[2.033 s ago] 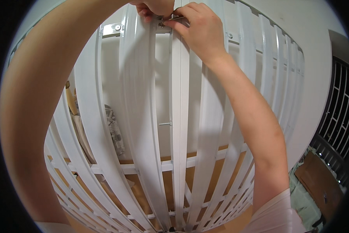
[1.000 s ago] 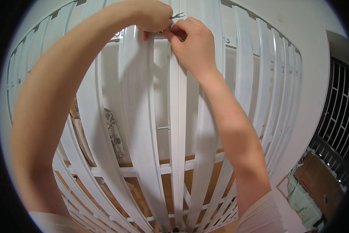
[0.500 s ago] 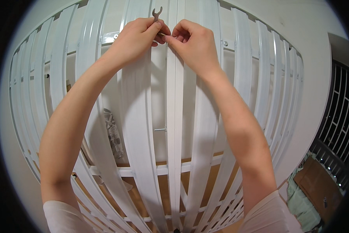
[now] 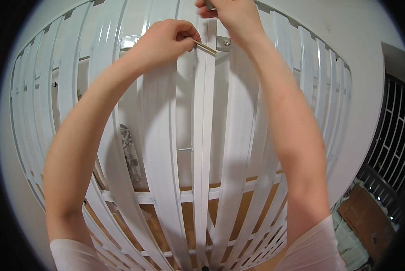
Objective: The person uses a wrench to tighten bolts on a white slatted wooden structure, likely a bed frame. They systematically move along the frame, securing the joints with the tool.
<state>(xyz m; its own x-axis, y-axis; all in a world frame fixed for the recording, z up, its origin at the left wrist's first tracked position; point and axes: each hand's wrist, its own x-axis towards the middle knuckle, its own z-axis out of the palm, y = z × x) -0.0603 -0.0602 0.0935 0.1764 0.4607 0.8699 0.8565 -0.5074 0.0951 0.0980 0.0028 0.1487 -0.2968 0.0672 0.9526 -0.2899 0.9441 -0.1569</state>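
Note:
My left hand [image 4: 171, 41] is closed in a pinch on a thin brass-coloured rod [image 4: 206, 47], which slants down to the right across the white centre rail [image 4: 204, 99]. Higher up, at the top edge, my right hand [image 4: 236, 16] has its fingers curled round a grey metal piece [image 4: 210, 5], apparently the open-ended wrench, mostly covered by the fingers. Just below that hand a metal bracket [image 4: 223, 43] with a bolt head sits beside the rail. Further down, a long bolt [image 4: 185, 149] sticks out leftward from the rail.
White metal slats [image 4: 159, 135] run lengthwise on both sides of the rail, over a crossbar [image 4: 143, 198]. A grey patterned bag [image 4: 129, 153] shows through a gap. At right are a barred window [image 4: 394, 126] and brown cardboard [image 4: 367, 217] on pale green cloth.
My right hand has moved up and away from my left, uncovering the bracket. The wrench no longer shows in my left hand, and the brass-coloured rod now sticks out of its fingers.

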